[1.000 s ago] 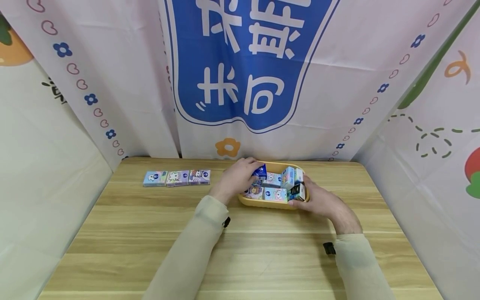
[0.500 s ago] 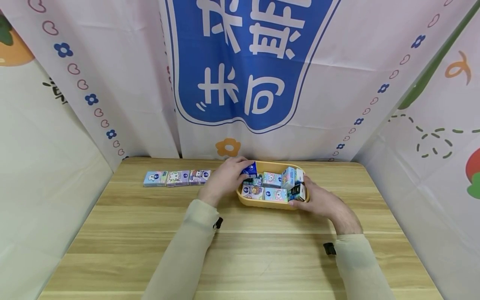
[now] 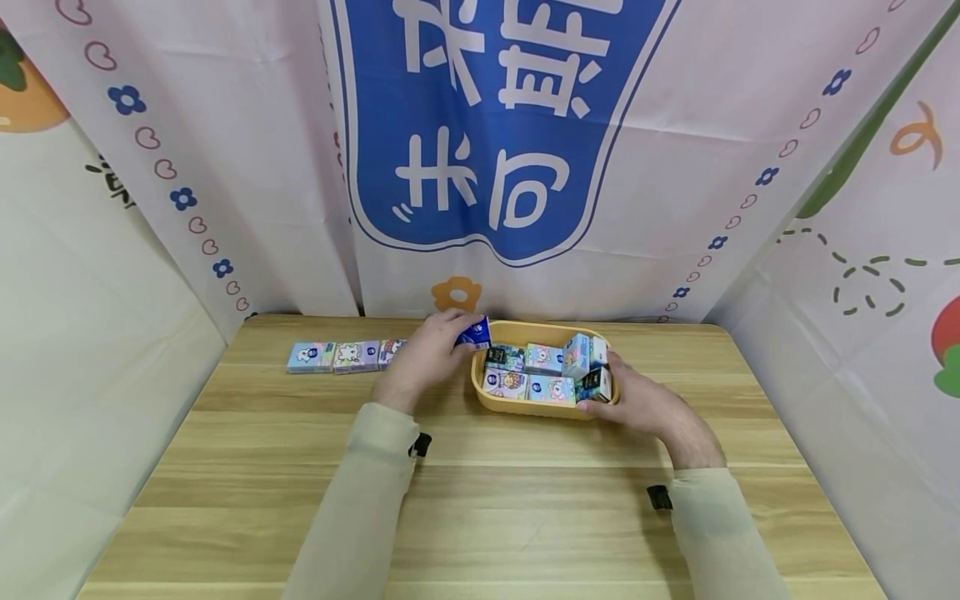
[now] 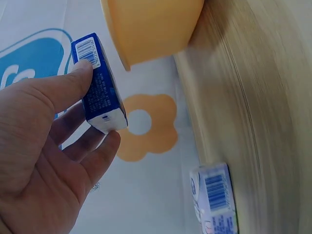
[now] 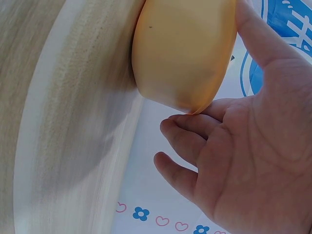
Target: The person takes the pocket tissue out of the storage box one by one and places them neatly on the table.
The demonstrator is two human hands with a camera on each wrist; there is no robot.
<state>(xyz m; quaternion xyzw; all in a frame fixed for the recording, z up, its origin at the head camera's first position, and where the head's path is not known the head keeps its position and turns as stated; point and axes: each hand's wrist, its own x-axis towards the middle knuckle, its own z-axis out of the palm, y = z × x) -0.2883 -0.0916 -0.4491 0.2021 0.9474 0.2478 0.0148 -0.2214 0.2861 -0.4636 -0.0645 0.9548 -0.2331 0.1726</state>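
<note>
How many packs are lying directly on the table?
3 in a row: pale-blue pack leftmost, lilac pack middle, purple pack right, partly behind the left hand, which could hide more.

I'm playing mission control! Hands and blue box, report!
Left hand pinching blue box. Right hand gripping yellow basket at right end. Box by basket's left end; nothing visibly blocking it.

1. A wooden table [image 3: 540, 508] with pale, light-brown grain fills the lower middle of the frame.
2. On it, right of centre near its far edge, stands a yellow basket [image 3: 525, 407].
3. Toward its upper left corner lie a light-blue pack [image 3: 310, 357], a lilac pack [image 3: 356, 356] and a partly hidden purple-and-white pack [image 3: 388, 353], side by side.
</note>
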